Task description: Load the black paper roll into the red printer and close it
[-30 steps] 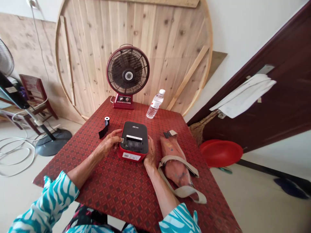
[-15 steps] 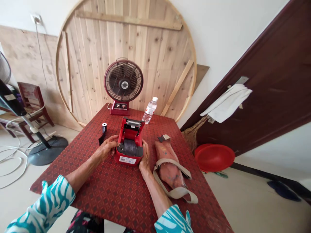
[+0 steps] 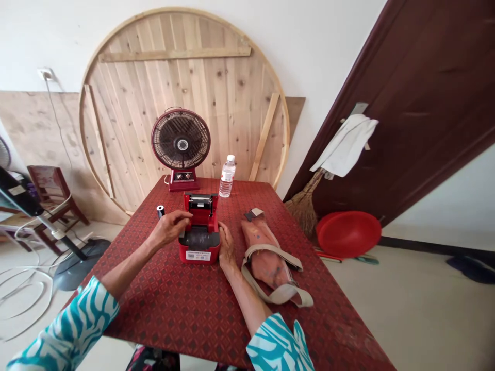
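Note:
A red and black label printer (image 3: 201, 256) sits on the table with its lid raised, showing a roller inside the lid. Dark ribbon lies across its front, and a white label is on its near face. My left hand (image 3: 172, 226) is over the printer's left edge, fingers bent and slightly apart, nothing visible in them. My right hand (image 3: 228, 247) is wrapped against the printer's right side; some of its fingertips are hidden. Behind my left hand stands a small dark ribbon roll (image 3: 160, 211) with a white core, partly covered by the hand.
The table (image 3: 154, 309) has a red patterned cover. A worn brown pouch (image 3: 266, 257) with a pale strap lies right of the printer. Behind stand a red fan (image 3: 181, 144) and a water bottle (image 3: 227, 178). A red basin (image 3: 348, 234) is on the floor.
My left hand has lifted from the printer's lower left side to its upper left edge. My right hand stays at the right side. The camera view has shifted.

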The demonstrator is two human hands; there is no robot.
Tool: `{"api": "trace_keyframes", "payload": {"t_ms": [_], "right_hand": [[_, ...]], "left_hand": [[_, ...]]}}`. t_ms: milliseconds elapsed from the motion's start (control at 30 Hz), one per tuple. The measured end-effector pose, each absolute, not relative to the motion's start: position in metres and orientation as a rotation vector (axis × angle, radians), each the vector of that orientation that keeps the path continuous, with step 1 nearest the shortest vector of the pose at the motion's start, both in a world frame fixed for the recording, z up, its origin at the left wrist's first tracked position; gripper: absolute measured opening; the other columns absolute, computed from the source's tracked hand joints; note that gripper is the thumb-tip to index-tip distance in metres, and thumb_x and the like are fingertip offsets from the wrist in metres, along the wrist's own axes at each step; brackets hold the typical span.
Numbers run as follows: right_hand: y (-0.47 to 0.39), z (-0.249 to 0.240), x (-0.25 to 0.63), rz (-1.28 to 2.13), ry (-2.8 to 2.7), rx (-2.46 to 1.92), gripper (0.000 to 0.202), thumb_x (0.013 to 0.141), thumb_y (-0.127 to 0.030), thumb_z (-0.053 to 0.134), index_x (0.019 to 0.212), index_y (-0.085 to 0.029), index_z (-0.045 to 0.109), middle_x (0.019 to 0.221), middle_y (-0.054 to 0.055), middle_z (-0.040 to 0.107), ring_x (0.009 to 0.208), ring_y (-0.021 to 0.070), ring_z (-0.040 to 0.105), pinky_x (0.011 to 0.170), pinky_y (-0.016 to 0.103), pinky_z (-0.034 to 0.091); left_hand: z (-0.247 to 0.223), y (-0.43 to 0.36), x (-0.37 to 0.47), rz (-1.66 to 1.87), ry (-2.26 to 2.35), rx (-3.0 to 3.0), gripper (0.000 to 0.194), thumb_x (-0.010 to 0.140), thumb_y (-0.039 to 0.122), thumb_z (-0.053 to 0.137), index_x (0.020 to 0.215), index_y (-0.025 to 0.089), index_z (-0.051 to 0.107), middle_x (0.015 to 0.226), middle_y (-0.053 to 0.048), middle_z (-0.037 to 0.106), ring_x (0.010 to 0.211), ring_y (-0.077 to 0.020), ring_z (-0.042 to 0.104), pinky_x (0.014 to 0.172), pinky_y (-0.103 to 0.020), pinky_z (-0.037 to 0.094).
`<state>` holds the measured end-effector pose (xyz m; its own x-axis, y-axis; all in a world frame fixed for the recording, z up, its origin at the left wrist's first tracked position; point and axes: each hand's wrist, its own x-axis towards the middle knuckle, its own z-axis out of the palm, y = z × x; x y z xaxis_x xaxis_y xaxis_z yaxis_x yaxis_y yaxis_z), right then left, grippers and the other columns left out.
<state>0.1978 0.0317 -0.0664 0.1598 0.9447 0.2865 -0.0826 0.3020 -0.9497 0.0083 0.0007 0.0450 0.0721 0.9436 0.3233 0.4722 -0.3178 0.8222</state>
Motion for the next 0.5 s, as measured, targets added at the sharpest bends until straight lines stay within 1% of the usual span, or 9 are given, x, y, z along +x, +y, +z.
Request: {"api": "trace_keyframes", "payload": {"t_ms": [67,100,133,200,267,367,500], "right_hand": [[0.034,-0.067,0.198,0.916,-1.142,-0.979,0.040,0.084,-0.048,0.047,0.109,-0.023,0.064,0.113,0.005,0.068,0.106,0.0208,0.059,0.094,0.037,0.044],[0.035,-0.067,0.197,0.905,-1.138,-0.980,0.038,0.083,-0.047,0.048,0.108,-0.023,0.064,0.112,0.005,0.068,0.105,0.0206,0.059,0.095,0.037,0.044],[0.036,-0.067,0.197,0.899,-1.137,-0.978,0.037,0.083,-0.046,0.048,0.107,-0.023,0.065,0.111,0.005,0.068,0.105,0.0205,0.059,0.096,0.037,0.043],[0.037,-0.067,0.197,0.903,-1.140,-0.967,0.036,0.083,-0.044,0.048,0.106,-0.023,0.065,0.111,0.005,0.068,0.105,0.0204,0.059,0.096,0.037,0.043],[0.037,-0.066,0.197,0.923,-1.140,-0.955,0.036,0.083,-0.043,0.048,0.107,-0.022,0.065,0.111,0.005,0.067,0.106,0.0201,0.059,0.096,0.037,0.043],[0.036,-0.066,0.196,0.934,-1.143,-0.947,0.036,0.084,-0.041,0.047,0.108,-0.023,0.065,0.111,0.004,0.067,0.107,0.0193,0.058,0.096,0.036,0.043],[0.036,-0.067,0.197,0.931,-1.141,-0.954,0.035,0.084,-0.040,0.047,0.109,-0.022,0.064,0.112,0.005,0.067,0.107,0.0193,0.058,0.096,0.036,0.043]], "left_hand": [[0.057,0.015,0.020,0.930,1.382,2.191,0.021,0.082,0.026,0.054,0.090,0.022,0.072,0.093,-0.006,0.072,0.084,-0.0192,0.064,0.078,-0.029,0.047],[0.061,0.023,0.027,0.757,1.378,2.325,0.022,0.081,0.021,0.052,0.089,0.022,0.072,0.097,-0.006,0.072,0.091,-0.0207,0.064,0.085,-0.031,0.045],[0.063,0.031,0.033,0.554,1.398,2.419,0.024,0.080,0.017,0.051,0.089,0.022,0.072,0.099,-0.007,0.072,0.095,-0.0218,0.064,0.087,-0.032,0.044],[0.065,0.045,0.043,0.215,1.446,2.490,0.026,0.079,0.014,0.051,0.091,0.022,0.072,0.096,-0.008,0.072,0.094,-0.0239,0.064,0.084,-0.033,0.045],[0.064,0.056,0.048,0.040,1.458,2.485,0.023,0.077,0.016,0.054,0.090,0.022,0.072,0.092,-0.009,0.072,0.088,-0.0259,0.065,0.075,-0.032,0.045],[0.063,0.066,0.049,-0.034,1.400,2.481,0.016,0.071,0.019,0.061,0.083,0.021,0.072,0.087,-0.009,0.072,0.081,-0.0261,0.065,0.068,-0.030,0.044],[0.063,0.069,0.049,-0.077,1.374,2.480,0.017,0.068,0.020,0.065,0.083,0.022,0.071,0.088,-0.006,0.072,0.082,-0.0233,0.065,0.068,-0.027,0.044]]}}
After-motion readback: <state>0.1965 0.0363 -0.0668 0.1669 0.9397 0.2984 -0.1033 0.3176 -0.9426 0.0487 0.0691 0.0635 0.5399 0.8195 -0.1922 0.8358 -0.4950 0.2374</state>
